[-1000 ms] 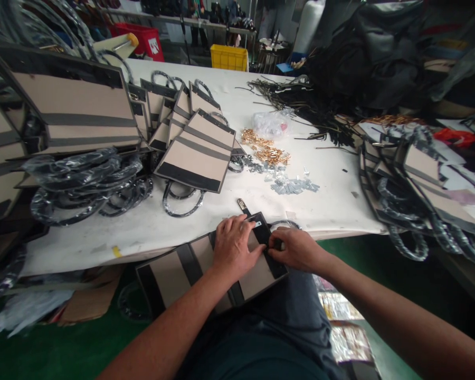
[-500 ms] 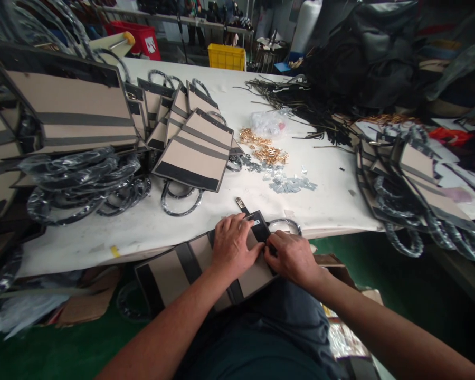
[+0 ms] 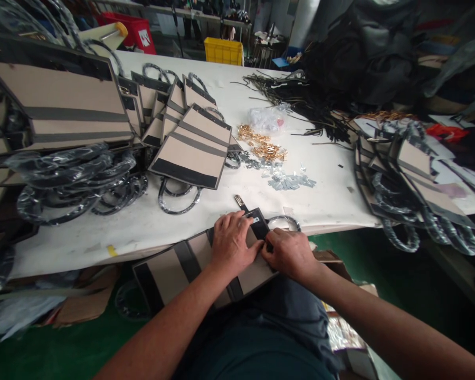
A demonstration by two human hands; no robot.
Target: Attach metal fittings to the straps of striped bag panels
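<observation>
A beige bag panel (image 3: 166,277) with black bands lies slanted from my lap to the table edge. My left hand (image 3: 233,240) rests on top of it, fingers spread over the upper part and thumb stretched to the right. Near that thumb, my right hand (image 3: 288,253) is closed in a pinch at the panel's black end; what its fingertips hold is hidden. A small silvery plate (image 3: 255,219) shows on the black end band. Beyond it a strap with a metal tip (image 3: 240,201) sticks out, and a plastic-wrapped handle (image 3: 287,220) loops out behind my right hand.
On the white table (image 3: 332,195) lie gold-coloured metal fittings (image 3: 267,148), flat silvery plates (image 3: 291,181) and a clear plastic bag (image 3: 267,119). Stacked bag panels (image 3: 193,142) stand left, more panels (image 3: 415,169) right. Dark straps (image 3: 301,100) lie behind. An open cardboard box (image 3: 332,258) sits below.
The view has shifted slightly, so the table's things appear a little further left and up. Both hands keep nearly the same places on the panel.
</observation>
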